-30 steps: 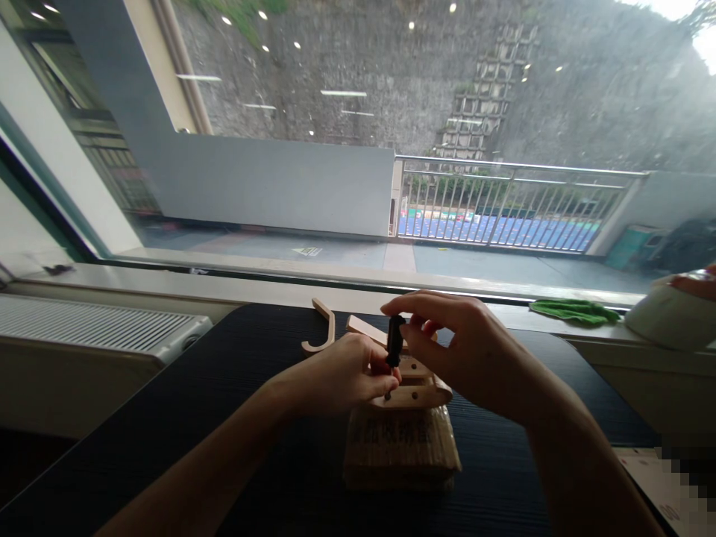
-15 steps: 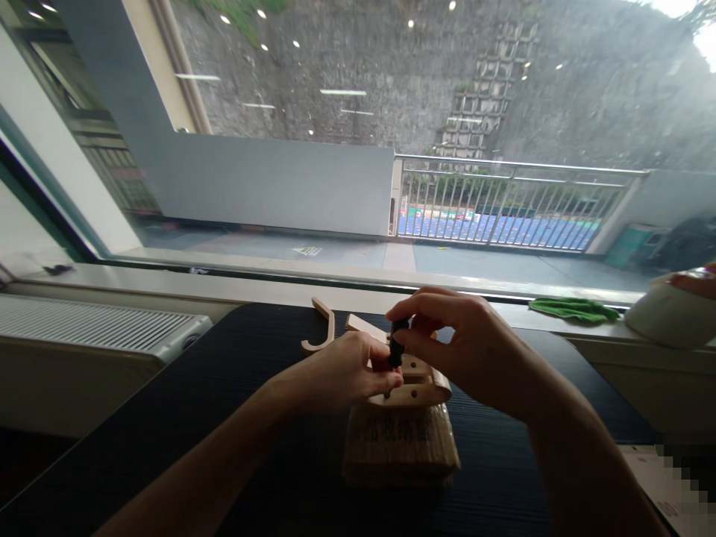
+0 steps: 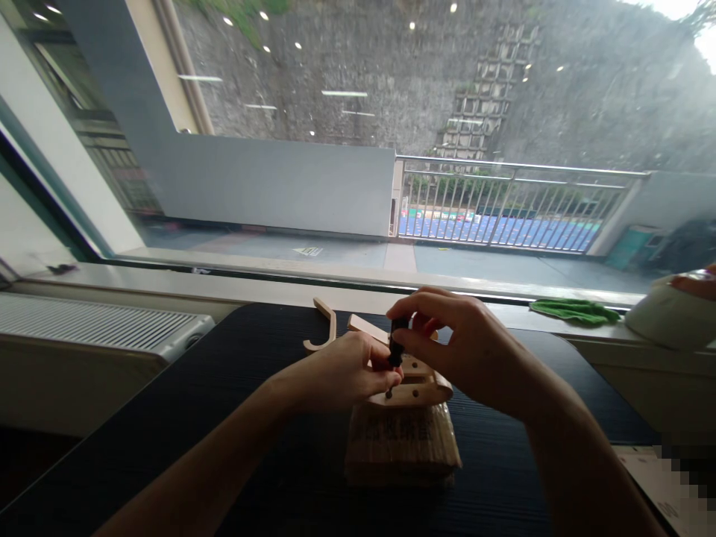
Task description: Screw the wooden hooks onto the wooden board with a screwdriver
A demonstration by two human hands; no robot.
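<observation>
My right hand (image 3: 456, 347) pinches the black handle of a small screwdriver (image 3: 396, 343), held upright with its tip on a curved wooden piece (image 3: 417, 389) that has small holes. My left hand (image 3: 341, 373) is closed on the left end of that wooden piece, thumb and fingers by the screwdriver tip. The piece rests on a stack of wooden slats in clear wrap (image 3: 401, 446) on the black table (image 3: 224, 388). A second curved wooden hook (image 3: 323, 332) lies behind my left hand.
A white radiator (image 3: 95, 324) sits at the left below the window sill. A green cloth (image 3: 573, 309) lies on the sill at the right. Another person's hand with a white object (image 3: 668, 313) is at the far right edge. A cardboard sheet (image 3: 654, 485) lies at the lower right.
My right hand's fingers have curled lower around the screwdriver handle. Nothing else has moved noticeably.
</observation>
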